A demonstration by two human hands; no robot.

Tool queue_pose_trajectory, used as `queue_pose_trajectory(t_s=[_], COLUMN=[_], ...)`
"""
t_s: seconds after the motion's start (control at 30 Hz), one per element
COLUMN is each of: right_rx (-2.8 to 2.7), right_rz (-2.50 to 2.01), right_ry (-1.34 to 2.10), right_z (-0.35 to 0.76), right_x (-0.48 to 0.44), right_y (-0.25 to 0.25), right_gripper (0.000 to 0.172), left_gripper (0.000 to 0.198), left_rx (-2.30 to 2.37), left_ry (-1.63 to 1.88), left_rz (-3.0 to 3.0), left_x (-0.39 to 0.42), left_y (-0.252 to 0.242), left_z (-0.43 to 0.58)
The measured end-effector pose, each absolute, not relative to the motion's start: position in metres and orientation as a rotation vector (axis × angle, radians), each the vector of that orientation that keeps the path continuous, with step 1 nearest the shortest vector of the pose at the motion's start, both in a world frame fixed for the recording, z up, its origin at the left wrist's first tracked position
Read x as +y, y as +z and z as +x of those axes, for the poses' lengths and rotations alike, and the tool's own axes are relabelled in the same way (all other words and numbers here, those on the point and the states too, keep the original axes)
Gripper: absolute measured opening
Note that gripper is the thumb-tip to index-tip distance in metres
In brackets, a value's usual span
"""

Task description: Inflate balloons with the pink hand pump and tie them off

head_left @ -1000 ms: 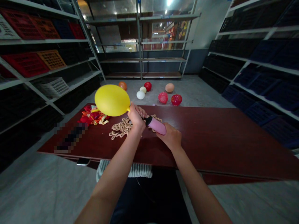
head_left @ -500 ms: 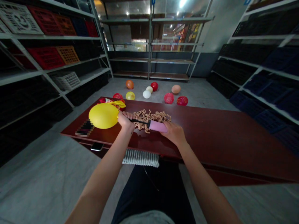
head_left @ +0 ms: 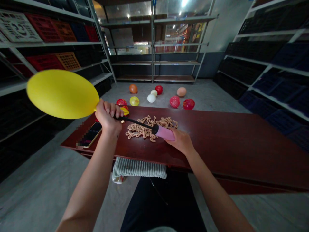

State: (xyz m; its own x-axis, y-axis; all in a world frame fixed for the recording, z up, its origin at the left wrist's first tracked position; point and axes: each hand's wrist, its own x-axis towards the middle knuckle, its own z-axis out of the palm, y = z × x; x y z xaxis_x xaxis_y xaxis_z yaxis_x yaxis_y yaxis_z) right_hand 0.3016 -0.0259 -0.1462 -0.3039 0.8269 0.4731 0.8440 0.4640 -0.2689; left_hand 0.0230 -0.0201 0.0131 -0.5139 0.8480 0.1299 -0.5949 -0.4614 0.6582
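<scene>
A large yellow balloon (head_left: 61, 93), blown up, extends to the left of my left hand (head_left: 108, 116). My left fingers are closed round its neck, at the end of the black part of a hand balloon pump (head_left: 165, 132). My right hand (head_left: 180, 141) is wrapped round the pump's pink barrel. A long stretch of black shaft shows between my hands. Beneath it, a heap of tan twisted strands (head_left: 141, 130), like chain links or cord, lies on the dark red table (head_left: 217, 138). Left of the heap, the flat yellow tip of a deflated balloon (head_left: 125, 111) shows beside my left hand.
A phone (head_left: 93, 135) lies at the table's left end. A grey ribbed cloth (head_left: 140, 167) hangs at the front edge. Several balloons, including a peach one (head_left: 181, 91), rest on the floor beyond. Shelves of crates (head_left: 43, 27) flank both sides.
The yellow balloon has grown and moved up and left with my left hand. More black shaft shows between my hands. My right hand stays nearly in place on the pink barrel.
</scene>
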Motion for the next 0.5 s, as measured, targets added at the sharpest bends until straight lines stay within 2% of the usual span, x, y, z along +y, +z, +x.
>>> queue_pose_trajectory(t_s=[0.27,0.5], right_rx=[-1.925,-1.801], right_rz=[-1.512,-1.577], right_ry=[-0.031,0.013], right_z=[0.309,0.309], right_x=[-0.022,-0.019], right_y=[-0.146,-0.148], right_gripper=[0.04,0.041], left_gripper=[0.055,0.054], left_rx=[0.624,0.583], left_ry=[2.032,1.893], left_rz=[0.653,0.734], left_x=[0.015,0.033], left_y=[0.035,-0.004], left_z=[0.088,0.159])
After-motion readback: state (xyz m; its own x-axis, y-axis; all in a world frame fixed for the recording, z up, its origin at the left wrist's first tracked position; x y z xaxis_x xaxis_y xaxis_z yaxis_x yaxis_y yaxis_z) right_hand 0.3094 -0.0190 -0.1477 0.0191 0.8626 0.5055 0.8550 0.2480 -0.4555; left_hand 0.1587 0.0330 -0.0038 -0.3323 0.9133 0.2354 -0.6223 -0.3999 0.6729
